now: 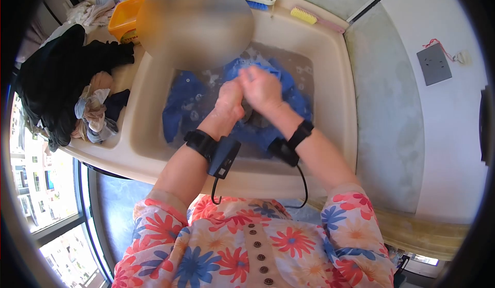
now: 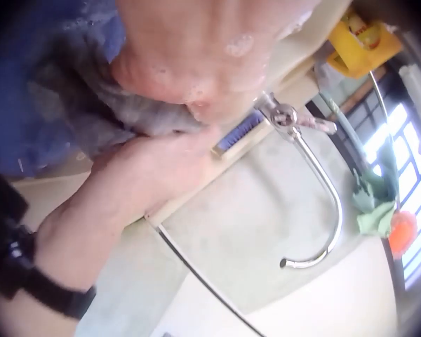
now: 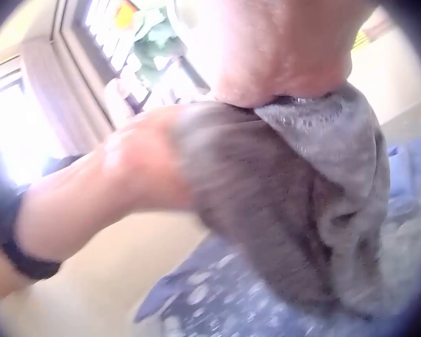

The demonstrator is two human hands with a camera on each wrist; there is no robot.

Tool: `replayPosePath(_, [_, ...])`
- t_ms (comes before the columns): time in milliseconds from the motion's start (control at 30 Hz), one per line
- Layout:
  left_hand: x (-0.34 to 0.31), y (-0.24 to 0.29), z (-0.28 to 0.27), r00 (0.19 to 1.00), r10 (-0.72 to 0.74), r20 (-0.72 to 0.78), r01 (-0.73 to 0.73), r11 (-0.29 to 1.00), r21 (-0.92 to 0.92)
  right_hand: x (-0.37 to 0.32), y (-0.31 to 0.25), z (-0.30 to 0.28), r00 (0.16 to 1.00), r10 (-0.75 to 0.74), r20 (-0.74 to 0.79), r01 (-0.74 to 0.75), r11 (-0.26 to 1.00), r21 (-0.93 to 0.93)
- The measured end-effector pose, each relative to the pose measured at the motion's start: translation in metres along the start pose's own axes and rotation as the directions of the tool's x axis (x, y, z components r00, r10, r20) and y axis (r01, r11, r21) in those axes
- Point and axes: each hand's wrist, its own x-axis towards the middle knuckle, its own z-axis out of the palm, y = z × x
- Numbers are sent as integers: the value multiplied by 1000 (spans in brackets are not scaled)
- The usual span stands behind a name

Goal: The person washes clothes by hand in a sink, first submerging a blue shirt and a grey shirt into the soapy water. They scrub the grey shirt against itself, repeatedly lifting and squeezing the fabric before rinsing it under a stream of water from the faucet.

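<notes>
Both hands are close together over the basin's soapy water. A wet grey cloth [image 3: 288, 203] hangs bunched from them in the right wrist view; the same grey cloth [image 2: 105, 105] shows between the hands in the left wrist view. The left hand [image 1: 230, 98] grips it, its fingers mostly hidden. The right hand [image 1: 262, 88] holds it too, with curled fingers, touching or nearly touching the left. Blue cloth [image 1: 183, 100] lies in the water beneath and around the hands.
The beige basin [image 1: 340, 107] has brushes [image 1: 303, 15] on its back rim. Dark clothes [image 1: 56, 81] and smaller crumpled pieces [image 1: 95, 107] lie at the left, near an orange basket [image 1: 124, 20]. A metal tap [image 2: 323, 175] shows in the left wrist view.
</notes>
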Motion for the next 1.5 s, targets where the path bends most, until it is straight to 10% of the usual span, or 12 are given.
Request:
replayPosePath(67, [-37,22,24,993,31,111,-42,995,91,17,51,-14,972,192,137,-173,975,-137])
replayPosePath(133, [-49,41,25,968,20,250,-88,960,267,25,109,-30,899,422,118,-436,835,335])
replayPosePath(167, [-52,45,21,929,-9,370,-158,894,419,29,107,-58,771,589,244,-598,536,596])
replayPosePath(200, [-53,45,19,928,-6,372,-159,898,411,32,106,-79,791,561,243,-560,505,657])
replayPosePath(267, [-55,41,20,867,-25,499,-475,268,838,34,102,-107,809,541,229,-517,470,716])
replayPosePath(433, [-65,51,24,886,8,464,-462,111,880,32,83,-135,899,336,280,-425,520,741])
replayPosePath(567, [-54,47,16,866,239,439,-476,128,870,28,67,-141,878,332,346,-467,430,773])
replayPosePath(667, [-47,49,11,842,290,456,-538,524,660,29,59,-140,867,318,384,-481,338,809])
replayPosePath(733, [-46,54,11,901,202,384,-260,960,106,30,60,-142,872,302,385,-483,399,780])
replayPosePath(1000, [-54,55,17,874,319,365,-441,837,325,37,69,-153,882,344,323,-459,466,757])
replayPosePath(1133, [-64,55,19,809,294,509,-577,564,591,38,63,-158,893,329,307,-433,444,784])
replayPosePath(1500, [-57,62,16,900,177,399,-159,984,-77,44,47,-156,883,254,395,-468,409,783])
